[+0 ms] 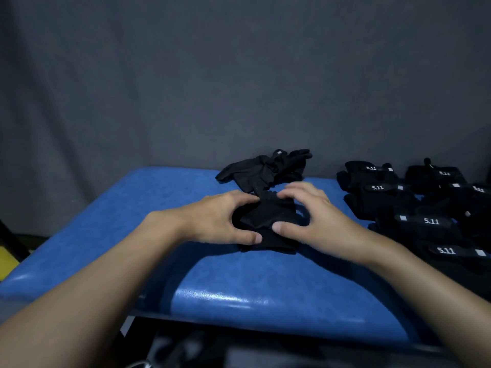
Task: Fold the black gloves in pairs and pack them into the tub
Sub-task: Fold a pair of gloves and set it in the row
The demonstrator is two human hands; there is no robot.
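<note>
A black glove bundle (268,221) lies in the middle of the blue padded bench (164,208). My left hand (218,219) grips its left side, fingers curled over the far edge and thumb at the near edge. My right hand (316,216) grips its right side the same way, thumb pressing on top. Behind them, loose black gloves (263,170) lie in a heap at the bench's far edge. Several folded glove pairs (425,221) with white "5.11" labels sit in rows at the right. No tub is in view.
A dark grey cloth backdrop (239,75) hangs close behind the bench. The bench's front edge (265,322) runs just below my forearms, with dark clutter under it. A yellow object (8,261) shows at the far left.
</note>
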